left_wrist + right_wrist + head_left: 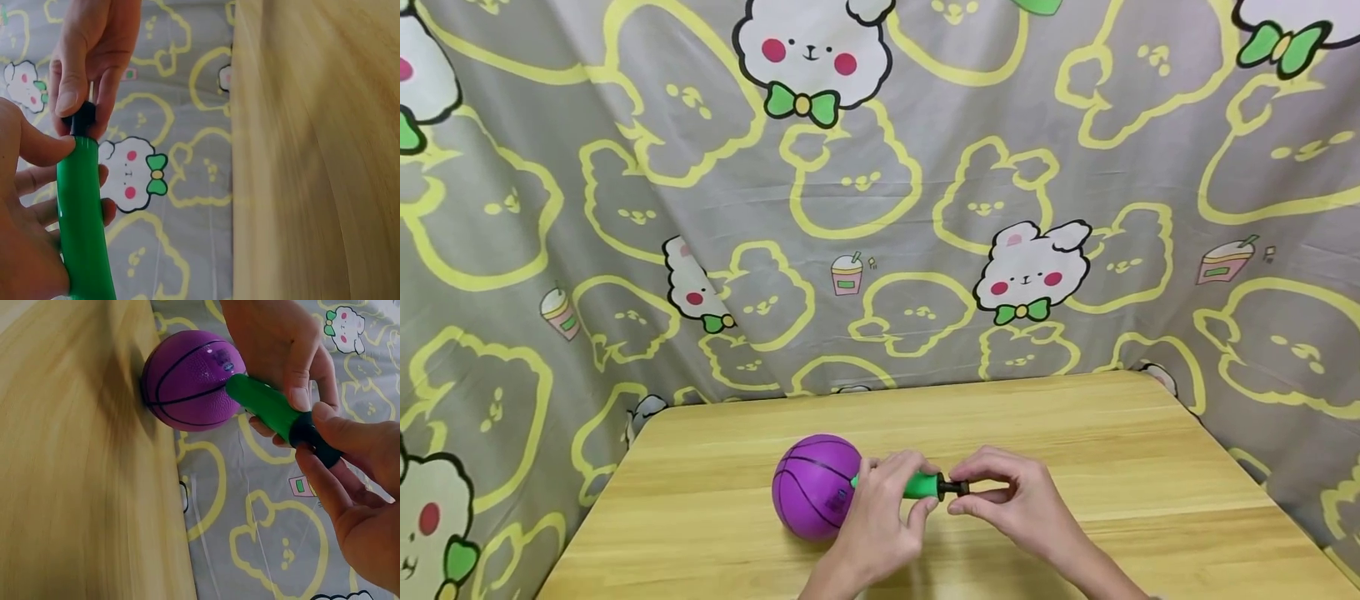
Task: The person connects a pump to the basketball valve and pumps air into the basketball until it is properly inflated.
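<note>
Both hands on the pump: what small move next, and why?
Probably ease the black handle outward: it sits close to the green pump, the right hand pinches it, and the left hand holds the pump pointed at the purple ball.

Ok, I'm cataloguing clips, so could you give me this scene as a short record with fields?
Surface: wood-grain table
Backdrop: grey printed cloth
On surface: purple ball with black lines
Tool: green pump with a black handle
Holding the pump: left hand
Pinching the handle: right hand
Pump's front end: at the ball; whether a needle is inserted isn't visible
</note>
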A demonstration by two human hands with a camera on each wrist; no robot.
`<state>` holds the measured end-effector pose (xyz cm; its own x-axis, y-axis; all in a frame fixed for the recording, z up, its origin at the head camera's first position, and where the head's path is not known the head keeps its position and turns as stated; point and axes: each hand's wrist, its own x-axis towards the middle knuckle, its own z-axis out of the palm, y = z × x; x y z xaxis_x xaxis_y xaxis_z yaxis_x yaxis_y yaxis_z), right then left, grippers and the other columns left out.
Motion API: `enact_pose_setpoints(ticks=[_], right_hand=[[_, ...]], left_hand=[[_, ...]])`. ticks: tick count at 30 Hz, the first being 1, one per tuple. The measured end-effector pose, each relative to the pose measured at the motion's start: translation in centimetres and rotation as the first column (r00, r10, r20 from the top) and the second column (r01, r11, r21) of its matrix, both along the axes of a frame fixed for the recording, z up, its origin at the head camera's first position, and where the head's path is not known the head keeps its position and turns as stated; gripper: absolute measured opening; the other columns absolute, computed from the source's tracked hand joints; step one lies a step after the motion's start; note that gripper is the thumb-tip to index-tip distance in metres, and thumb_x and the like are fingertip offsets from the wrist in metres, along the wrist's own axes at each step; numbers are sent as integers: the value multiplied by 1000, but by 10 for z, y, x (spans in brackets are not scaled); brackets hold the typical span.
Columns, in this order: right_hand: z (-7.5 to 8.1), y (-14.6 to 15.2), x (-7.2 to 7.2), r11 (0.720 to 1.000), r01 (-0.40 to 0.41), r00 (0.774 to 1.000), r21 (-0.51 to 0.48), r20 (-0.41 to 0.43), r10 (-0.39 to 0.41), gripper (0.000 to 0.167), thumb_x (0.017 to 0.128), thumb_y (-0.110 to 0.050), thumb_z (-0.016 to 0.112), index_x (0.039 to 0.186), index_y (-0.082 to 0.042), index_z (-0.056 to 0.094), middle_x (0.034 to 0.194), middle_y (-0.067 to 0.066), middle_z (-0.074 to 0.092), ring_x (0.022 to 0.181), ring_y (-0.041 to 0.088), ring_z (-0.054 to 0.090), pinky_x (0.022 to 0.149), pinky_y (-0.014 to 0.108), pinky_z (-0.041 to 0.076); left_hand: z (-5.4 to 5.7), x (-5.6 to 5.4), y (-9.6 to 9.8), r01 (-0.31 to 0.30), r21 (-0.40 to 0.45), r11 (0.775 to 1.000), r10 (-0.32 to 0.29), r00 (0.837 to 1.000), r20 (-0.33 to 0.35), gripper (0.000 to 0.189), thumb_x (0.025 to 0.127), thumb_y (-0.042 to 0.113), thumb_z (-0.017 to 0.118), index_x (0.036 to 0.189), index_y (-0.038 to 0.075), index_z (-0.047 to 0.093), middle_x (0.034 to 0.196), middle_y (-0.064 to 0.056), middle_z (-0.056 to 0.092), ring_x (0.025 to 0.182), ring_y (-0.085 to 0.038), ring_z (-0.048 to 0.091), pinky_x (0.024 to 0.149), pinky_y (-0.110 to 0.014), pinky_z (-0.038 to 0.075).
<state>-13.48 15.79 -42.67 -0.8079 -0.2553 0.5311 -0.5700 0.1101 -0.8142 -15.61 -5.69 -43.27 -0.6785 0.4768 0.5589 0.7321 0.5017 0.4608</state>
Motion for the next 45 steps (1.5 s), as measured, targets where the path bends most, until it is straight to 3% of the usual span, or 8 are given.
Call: enact_pose_setpoints(ticks=[6,10,16,27,32,39,45], right_hand=[[0,-1,-3,999,-51,998,0,27,51,21,85,-7,82,103,-5,73,99,11,70,93,24,74,70,37,60],[1,-2,-4,998,-62,995,-3,76,62,20,86,-9,82,103,-6,73,100,12,69,93,24,74,70,37,60],[5,6,-6,998,-62,992,-5,107,62,20,87,-8,81,104,-6,72,101,13,69,94,25,73,70,39,60],[23,38,-6,999,-39,998,5,52,39,23,87,3,78,108,-3,71,103,14,67,96,28,72,72,41,60],[32,49,-2,998,-39,998,41,43,37,26,87,4,77,111,-2,71,106,14,68,98,27,72,73,41,60],[40,62,3,997,7,1000,74,-7,-7,31,85,8,77,114,-5,73,110,13,69,100,22,72,73,39,60],[38,64,2,998,-14,1000,65,-1,14,30,83,7,79,110,-4,74,103,13,71,97,21,74,72,40,60]], left_hand=[[5,-10,-12,22,-67,997,-24,999,-24,30,84,17,79,109,23,63,108,14,69,101,-2,64,90,-39,40],[9,-15,-26,-1,-88,996,-1,1000,-27,31,83,18,80,108,25,64,107,16,69,102,-2,63,92,-40,39],[11,-23,-40,-33,-54,998,31,998,-50,32,81,16,81,108,23,65,107,15,70,102,-3,65,92,-41,40],[15,-40,-45,-20,51,998,18,999,43,29,82,15,80,107,22,67,107,17,70,97,-6,63,93,-42,39],[14,-38,-37,1,82,997,-9,995,99,26,85,16,79,108,24,67,107,19,69,96,-5,61,93,-43,39],[6,-23,-18,-25,119,993,20,999,44,28,85,13,78,108,22,66,106,18,68,90,-2,62,87,-39,40],[2,-15,-8,-57,127,990,56,998,6,29,83,9,77,107,20,65,109,16,68,95,-3,63,87,-40,39]])
